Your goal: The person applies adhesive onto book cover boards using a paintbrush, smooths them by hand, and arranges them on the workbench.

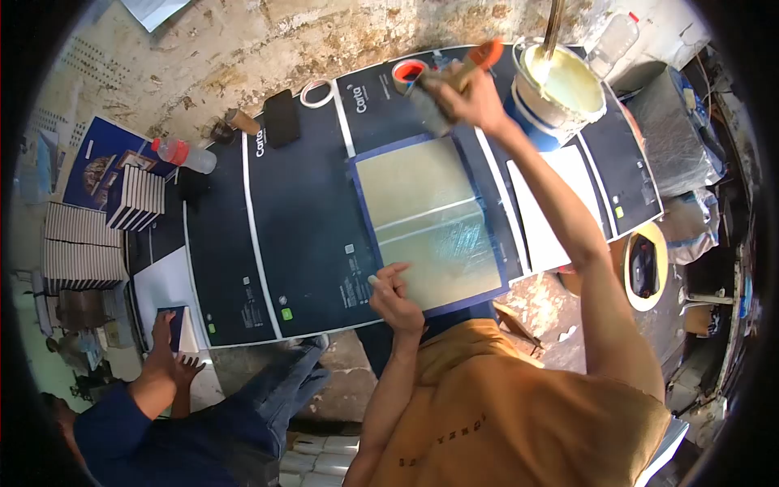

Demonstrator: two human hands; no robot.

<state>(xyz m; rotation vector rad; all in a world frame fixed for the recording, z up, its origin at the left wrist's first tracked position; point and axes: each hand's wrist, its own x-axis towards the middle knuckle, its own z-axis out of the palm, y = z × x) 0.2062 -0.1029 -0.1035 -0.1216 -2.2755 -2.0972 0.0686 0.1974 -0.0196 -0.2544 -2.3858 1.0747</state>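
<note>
My right hand (466,101) is wrapped round the handle of a wide paintbrush (487,53) whose top is orange. It is raised over the far edge of the table, and the dark bristle end is blurred. Below it lies a book cover (422,183), with beige boards inside a blue border and a pale spine strip. A wet, shiny patch shows on its near board. At the cover's near left corner, my left hand (395,299) has loosely bent fingers set apart, with nothing seen in them.
A bucket of pale paste (568,89) with a stick stands at the far right. Tape rolls (316,93), a bottle (185,154) and stacked books (85,243) lie leftward. White sheets (560,203) lie right. At left, a co-worker's hands (174,353) touch a book (180,329).
</note>
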